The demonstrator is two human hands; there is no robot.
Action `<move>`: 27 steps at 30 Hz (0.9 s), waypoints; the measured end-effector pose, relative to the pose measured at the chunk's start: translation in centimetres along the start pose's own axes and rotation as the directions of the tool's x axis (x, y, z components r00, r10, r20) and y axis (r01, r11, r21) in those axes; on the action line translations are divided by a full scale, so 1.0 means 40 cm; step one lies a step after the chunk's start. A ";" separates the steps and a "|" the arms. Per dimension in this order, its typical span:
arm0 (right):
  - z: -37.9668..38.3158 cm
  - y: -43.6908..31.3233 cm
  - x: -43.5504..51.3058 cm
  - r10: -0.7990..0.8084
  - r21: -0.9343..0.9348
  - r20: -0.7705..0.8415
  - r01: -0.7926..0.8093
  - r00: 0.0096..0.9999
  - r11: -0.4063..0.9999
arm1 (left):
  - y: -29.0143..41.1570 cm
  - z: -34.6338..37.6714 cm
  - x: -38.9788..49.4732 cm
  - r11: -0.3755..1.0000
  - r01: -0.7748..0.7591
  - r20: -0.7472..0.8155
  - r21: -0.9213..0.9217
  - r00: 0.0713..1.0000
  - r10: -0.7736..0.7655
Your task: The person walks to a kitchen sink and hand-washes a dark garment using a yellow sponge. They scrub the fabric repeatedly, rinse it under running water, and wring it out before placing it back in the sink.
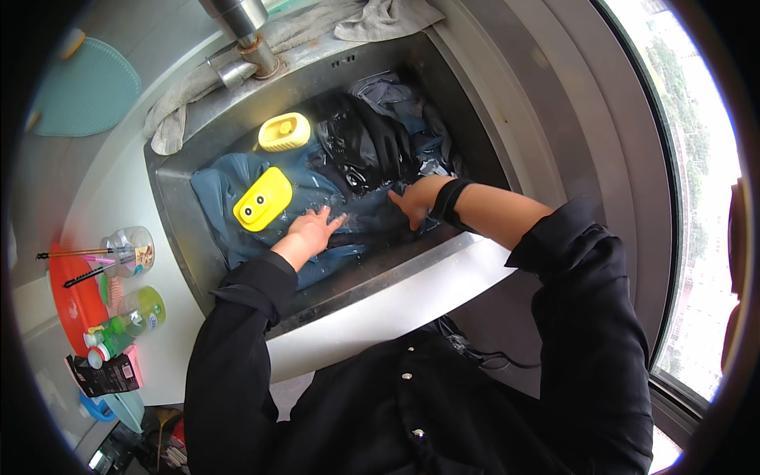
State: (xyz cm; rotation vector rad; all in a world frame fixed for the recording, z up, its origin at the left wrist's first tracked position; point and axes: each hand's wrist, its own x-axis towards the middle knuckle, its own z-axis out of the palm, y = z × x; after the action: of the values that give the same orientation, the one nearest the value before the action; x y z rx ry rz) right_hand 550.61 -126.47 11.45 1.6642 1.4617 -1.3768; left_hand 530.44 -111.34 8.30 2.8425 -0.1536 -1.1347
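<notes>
Wet clothes lie in water in a stainless steel sink (178, 231): a blue-grey garment (222, 172), a shiny black garment (350, 142) and a grey one (386, 92) at the far right. My left hand (309, 233) rests on the blue-grey cloth with its fingers spread, gripping nothing. My right hand (415, 199), with a black band at the wrist, is at the cloth near the sink's right side; its fingers are apart and partly in the water. A yellow brush (263, 199) with two eye-like dots lies left of my left hand. Behind it sits a pale yellow oval brush (285, 132).
A metal faucet (252, 50) stands at the sink's back edge, with grey rags (190, 101) beside it. On the left counter are a plastic jar (132, 252) holding sticks, a red basin (74, 297), a green bottle (139, 314) and a black pouch (104, 374). A window is at right.
</notes>
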 end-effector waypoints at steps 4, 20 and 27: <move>0.025 -0.012 0.059 -0.038 -0.068 0.054 0.041 0.998 0.997 | 0.013 0.010 0.049 0.999 0.050 0.096 -0.012 0.994 -0.049; -0.055 0.043 -0.018 -0.108 0.492 -0.535 0.413 0.838 0.766 | -0.017 -0.102 -0.129 0.597 -0.319 -0.524 -0.736 0.827 -0.204; -0.065 -0.094 -0.070 0.182 0.514 -0.530 0.484 0.828 -0.708 | 0.102 -0.240 -0.154 0.314 -0.658 -0.718 -0.685 0.537 -0.443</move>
State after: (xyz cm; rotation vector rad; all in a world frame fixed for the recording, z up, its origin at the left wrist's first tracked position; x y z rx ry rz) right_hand 548.27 -124.25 15.76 2.6156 -0.5535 -3.7865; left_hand 532.33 -114.31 19.89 1.7459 0.2858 0.3928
